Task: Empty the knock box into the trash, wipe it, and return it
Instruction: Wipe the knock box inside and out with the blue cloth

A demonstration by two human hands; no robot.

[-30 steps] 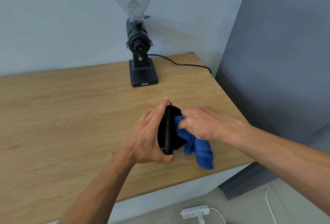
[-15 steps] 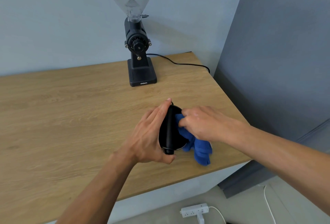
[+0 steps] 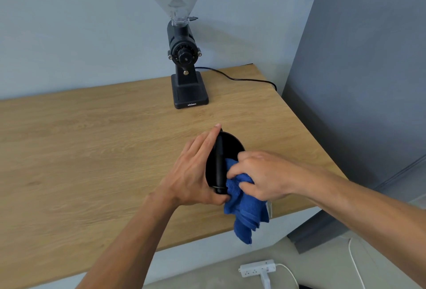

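Note:
The black round knock box (image 3: 228, 148) is tipped on its side above the wooden table's (image 3: 92, 150) right front part, its opening facing right. My left hand (image 3: 193, 173) clasps its outer wall and bar from the left. My right hand (image 3: 260, 173) grips a blue cloth (image 3: 246, 208) and presses it into the box's opening; the loose end of the cloth hangs down past the table's front edge. The inside of the box is mostly hidden by cloth and fingers. No trash bin is in view.
A black coffee grinder (image 3: 184, 58) with a clear hopper stands at the back of the table, its cord (image 3: 242, 79) running right. A dark grey wall panel (image 3: 357, 81) borders the table's right side. A white power strip (image 3: 258, 268) lies on the floor below.
My right hand has slid the cloth lower and nearer inside the box, and more cloth hangs below. The left hand keeps its hold on the box.

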